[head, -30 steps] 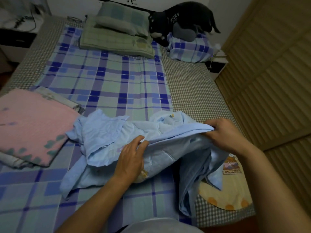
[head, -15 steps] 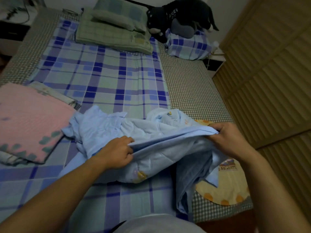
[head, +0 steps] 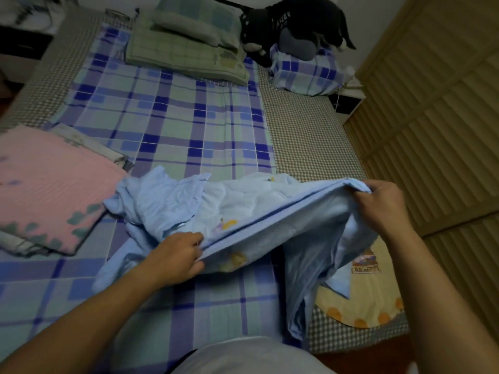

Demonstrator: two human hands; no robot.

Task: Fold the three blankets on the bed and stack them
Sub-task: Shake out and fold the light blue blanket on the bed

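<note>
A crumpled light blue blanket (head: 243, 209) lies across the near part of the bed, one side hanging over the right edge. My left hand (head: 178, 255) pinches its hem at the near left. My right hand (head: 383, 206) grips the same hem at the right, lifted above the bed, so the edge runs taut between both hands. A folded pink blanket (head: 46, 190) rests at the left on top of a folded pale patterned blanket (head: 89, 143), of which only the edges show.
The bed has a blue-and-green checked sheet (head: 172, 122). At its head lie a green pillow and folded green cover (head: 186, 52), a black plush toy (head: 299, 25) and a checked pillow (head: 305, 71). A slatted wooden wardrobe (head: 432, 117) stands close on the right. A yellow mat (head: 364, 295) lies under the blanket's hanging part.
My left hand has slid along the hem toward me and to the left and now pinches it. My right hand has lifted its end, pulling the edge straight.
</note>
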